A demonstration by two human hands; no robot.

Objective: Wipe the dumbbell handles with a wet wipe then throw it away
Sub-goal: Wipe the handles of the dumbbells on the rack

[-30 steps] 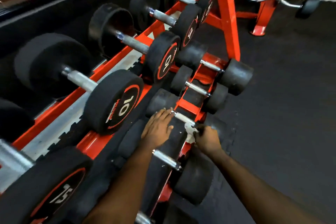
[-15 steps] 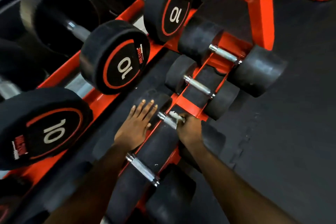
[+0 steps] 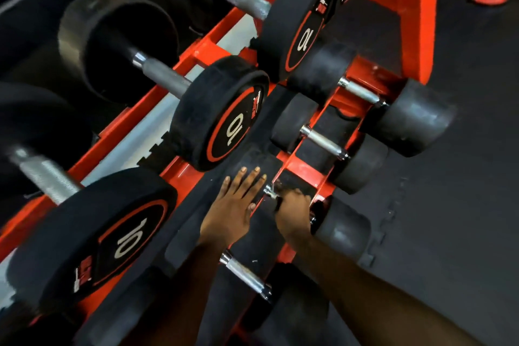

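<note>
Fingers (image 3: 247, 182) of our left hand (image 3: 236, 211) lie straight and flat on the dumbbell head (image 3: 261, 159), bracing it and gripping nothing, same as a second ago. Right hand (image 3: 293, 209) is clenched round the handle (image 3: 269, 190), just beside the left fingertips.

Wipe: a second ago it showed white at the right fingers. Now it is hidden; we judge it sits inside that grip, against the handle.

Right hand has slid along the bar toward the left fingers, leaving only a chrome stub showing. We read the stroke as nearly across this handle.

Far handle (image 3: 323, 143) beyond the fingertips and near handle (image 3: 245, 275) by the left wrist show bare chrome; wiped or not, we cannot tell. Binning not yet begun.
</note>
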